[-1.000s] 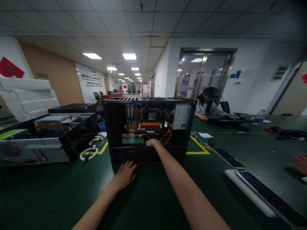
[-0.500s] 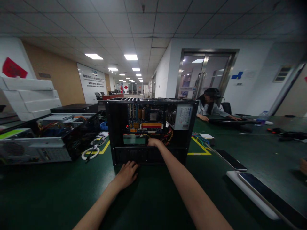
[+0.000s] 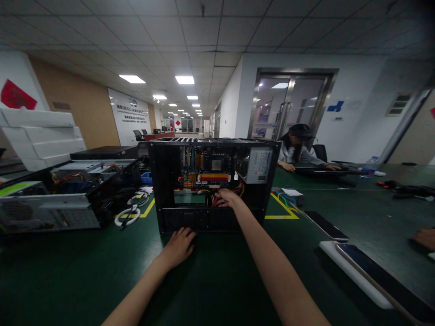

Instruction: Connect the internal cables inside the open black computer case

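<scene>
A black computer case point(image 3: 185, 221) stands upright with its open side toward me, showing a motherboard point(image 3: 217, 164) and a power supply point(image 3: 258, 165) at the upper right. My right hand point(image 3: 225, 198) reaches into the lower part of the case, at the coloured cables point(image 3: 240, 188); its fingers are curled by the wires, and what they grip, if anything, is too small to make out. My left hand point(image 3: 180, 246) lies with fingers spread on the green table point(image 3: 210, 280), fingertips against the bottom front edge of the case.
Opened computer cases point(image 3: 68, 210) and a coiled white cable point(image 3: 127, 217) are at the left. Phone-like slabs point(image 3: 370, 271) lie at the right, with coloured wires point(image 3: 285, 199) behind them. Across the table sits a person point(image 3: 301, 154); another hand point(image 3: 424, 237) shows at the right edge.
My right hand has moved slightly right, and more coloured wires show beside its fingers. My left hand has stayed in place. The hand at the right edge has come further into view.
</scene>
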The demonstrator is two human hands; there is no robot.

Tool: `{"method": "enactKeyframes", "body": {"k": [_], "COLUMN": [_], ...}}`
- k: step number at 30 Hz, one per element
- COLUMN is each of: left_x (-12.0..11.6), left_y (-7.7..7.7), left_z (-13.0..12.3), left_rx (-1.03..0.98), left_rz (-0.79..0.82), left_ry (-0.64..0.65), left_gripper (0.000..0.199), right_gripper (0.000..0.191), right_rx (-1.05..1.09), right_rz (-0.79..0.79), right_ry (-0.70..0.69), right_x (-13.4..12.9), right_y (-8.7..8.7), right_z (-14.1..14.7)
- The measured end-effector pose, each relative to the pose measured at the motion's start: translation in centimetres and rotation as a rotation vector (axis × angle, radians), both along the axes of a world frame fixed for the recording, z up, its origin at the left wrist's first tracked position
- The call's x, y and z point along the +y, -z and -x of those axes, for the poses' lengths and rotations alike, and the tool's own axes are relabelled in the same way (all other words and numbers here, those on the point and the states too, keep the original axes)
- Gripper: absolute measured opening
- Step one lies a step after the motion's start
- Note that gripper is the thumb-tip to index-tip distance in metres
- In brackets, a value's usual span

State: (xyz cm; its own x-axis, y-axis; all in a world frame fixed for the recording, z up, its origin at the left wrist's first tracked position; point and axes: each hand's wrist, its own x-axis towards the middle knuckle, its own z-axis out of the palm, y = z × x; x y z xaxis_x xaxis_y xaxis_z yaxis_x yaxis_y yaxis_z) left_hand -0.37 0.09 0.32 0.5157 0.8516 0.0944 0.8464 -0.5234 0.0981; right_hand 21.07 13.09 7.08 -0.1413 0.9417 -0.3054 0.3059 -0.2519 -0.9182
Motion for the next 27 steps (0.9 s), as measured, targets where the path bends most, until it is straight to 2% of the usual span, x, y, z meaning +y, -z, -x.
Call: {"method": "enactKeyframes", "body": {"k": [4,11,18,27], "left_x": [0.0,0.0,-0.2,0.0], "left_y": [0.0,-0.1,-0.3,-0.2], "left_z": [0.0,-0.1,-0.2,-0.1], "left_rx": [0.002,0.015,0.009,0.003], "left_rz": [-0.021,-0.03,-0.005,-0.01], "left_ry": [0.01,0.008,-0.008,0.006], "left_gripper": [0.035,0.035,0.033,0.035], "right_gripper": [0.007,0.014,0.013,0.011], "right_rx": [0.197,0.434,0.485,0.469], "right_rz": [0.12,0.324,0.342,0.303], "right_ry": [0.14,0.242,0.307,0.314], "right_x": [0.1,0.9,1.3,2.6], "right_y": [-0.6,-0.7,-0.7,0.5], "right_z": [0.1,0.2,0.1,0.2]}}
